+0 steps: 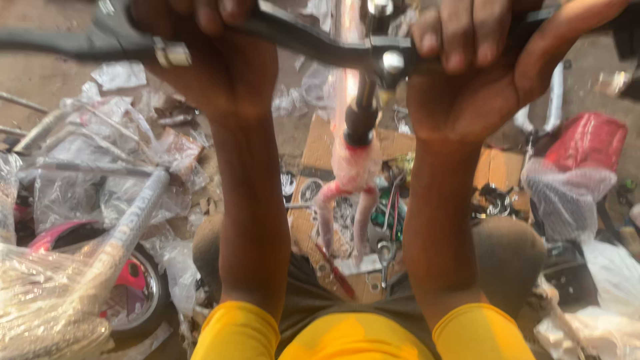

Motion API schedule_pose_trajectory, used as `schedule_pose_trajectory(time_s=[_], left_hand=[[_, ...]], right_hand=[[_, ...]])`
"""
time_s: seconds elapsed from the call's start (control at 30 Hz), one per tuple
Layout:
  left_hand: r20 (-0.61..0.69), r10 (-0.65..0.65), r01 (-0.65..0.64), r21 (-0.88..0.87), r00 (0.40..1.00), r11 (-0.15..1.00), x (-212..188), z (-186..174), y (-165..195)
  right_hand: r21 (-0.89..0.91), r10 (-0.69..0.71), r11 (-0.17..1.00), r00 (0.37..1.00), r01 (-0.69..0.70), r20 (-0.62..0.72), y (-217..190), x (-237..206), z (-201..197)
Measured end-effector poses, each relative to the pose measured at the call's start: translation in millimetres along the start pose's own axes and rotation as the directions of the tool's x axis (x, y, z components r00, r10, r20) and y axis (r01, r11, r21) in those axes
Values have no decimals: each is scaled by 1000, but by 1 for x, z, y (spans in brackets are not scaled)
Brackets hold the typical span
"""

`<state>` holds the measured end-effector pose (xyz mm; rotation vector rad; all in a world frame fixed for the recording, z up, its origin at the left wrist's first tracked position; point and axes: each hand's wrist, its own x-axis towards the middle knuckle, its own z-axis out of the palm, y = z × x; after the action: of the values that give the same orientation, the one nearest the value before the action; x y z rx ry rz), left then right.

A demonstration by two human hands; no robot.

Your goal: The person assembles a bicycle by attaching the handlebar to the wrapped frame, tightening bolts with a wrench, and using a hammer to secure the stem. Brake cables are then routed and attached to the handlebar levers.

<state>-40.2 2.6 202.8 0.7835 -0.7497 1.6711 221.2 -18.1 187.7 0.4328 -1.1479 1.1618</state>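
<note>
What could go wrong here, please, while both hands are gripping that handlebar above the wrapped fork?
The left hand and right hand both grip the black handlebar, so a slip could let the wrapped fork swing or drop. Below it lie loose tools on cardboard; it might strike or scatter them. Plastic wrap litters the ground and might snag or hide small parts.

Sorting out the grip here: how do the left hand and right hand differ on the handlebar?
The left hand grips the handlebar well out from the stem, beside a silver clamp; the right hand grips right next to the stem. The left hand's fingers are mostly cropped; the right hand's fingers show curled over. Both hold from below.
</note>
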Motion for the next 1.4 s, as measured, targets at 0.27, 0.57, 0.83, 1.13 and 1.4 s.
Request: schedule_pose_trajectory(time_s=[0.27, 0.57, 0.83, 1.13, 1.4], left_hand=[[-19, 76, -73, 133, 997, 988, -24, 54, -18], [-139, 42, -20, 153, 989, 988, -27, 36, -11], [-152, -32, 54, 149, 988, 987, -18, 58, -5], [-241, -24, 81, 228, 970, 970, -43, 37, -39], [-334, -340, 456, 796, 879, 398, -126, 9, -59]], right_hand=[[305, 75, 952, 989, -33, -125, -11, 16, -16], [90, 128, 991, 924, -102, -361, -22, -18, 3], [-231, 205, 860, 722, -455, -660, -33, -9, 56], [-767, 801, -193, 550, 612, 237, -60, 147, 96], [-742, 739, -670, 93, -1, -667, 65, 140, 79]])
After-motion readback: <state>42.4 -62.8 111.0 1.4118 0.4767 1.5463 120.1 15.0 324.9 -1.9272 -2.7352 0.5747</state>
